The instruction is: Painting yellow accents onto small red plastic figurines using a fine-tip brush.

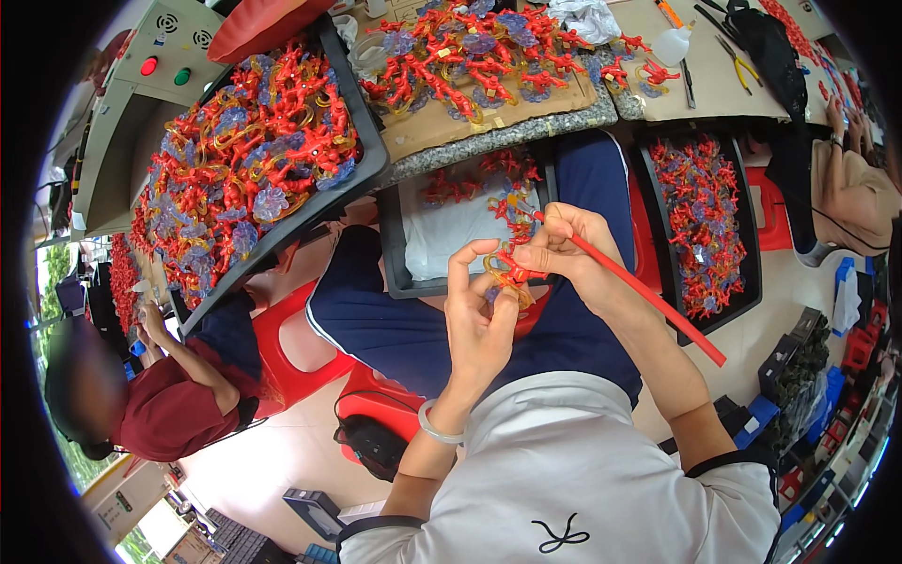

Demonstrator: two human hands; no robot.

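My left hand [476, 315] pinches a small red and yellow plastic toy piece [512, 273] above my lap. My right hand [564, 244] grips a long red stick [658, 305] like a pen, its tip touching the toy piece while the rest slants down to the right. Both hands meet over a dark tray [395, 254] on my knees that holds a white cloth and a few red toy pieces.
A big black tray [362, 103] heaped with red, yellow and clear-blue pieces sits at upper left. More pieces lie on cardboard [442, 132] on the bench. Another tray [658, 235] of red pieces is on the right. A person in a dark red shirt [178, 404] sits left, another person [850, 188] right. Red stools [291, 348] stand below.
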